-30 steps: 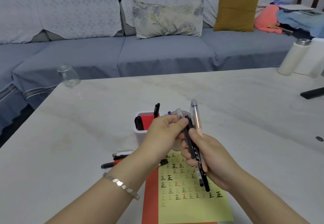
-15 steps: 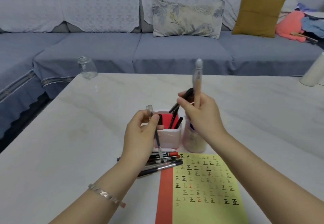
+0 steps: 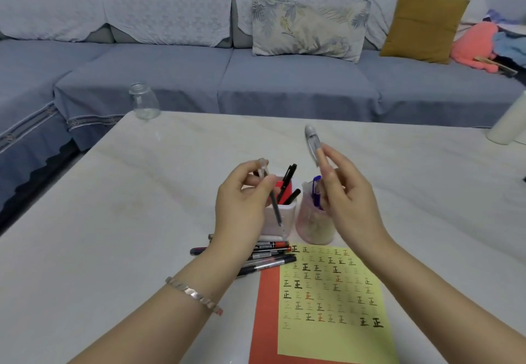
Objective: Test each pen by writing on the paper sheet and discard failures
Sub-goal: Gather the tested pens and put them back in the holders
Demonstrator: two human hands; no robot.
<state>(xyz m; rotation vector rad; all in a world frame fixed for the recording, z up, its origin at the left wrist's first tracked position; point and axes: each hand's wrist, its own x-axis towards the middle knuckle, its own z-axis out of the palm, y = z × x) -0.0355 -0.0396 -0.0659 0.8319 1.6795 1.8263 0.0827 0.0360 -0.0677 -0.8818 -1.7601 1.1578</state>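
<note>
Aloft — left hand (image 3: 242, 210) pinches thin pen (image 3: 275, 208), right hand (image 3: 350, 201) clear pen (image 3: 311, 141).

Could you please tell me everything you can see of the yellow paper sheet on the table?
The yellow paper sheet lies flat on a larger red sheet, which shows along its left side, on the pale table. Rows of the character 正, in black, red and faint ink, cover its upper part; the near part is blank. By its far left corner lie loose pens. It looks thin, uncreased.
</note>
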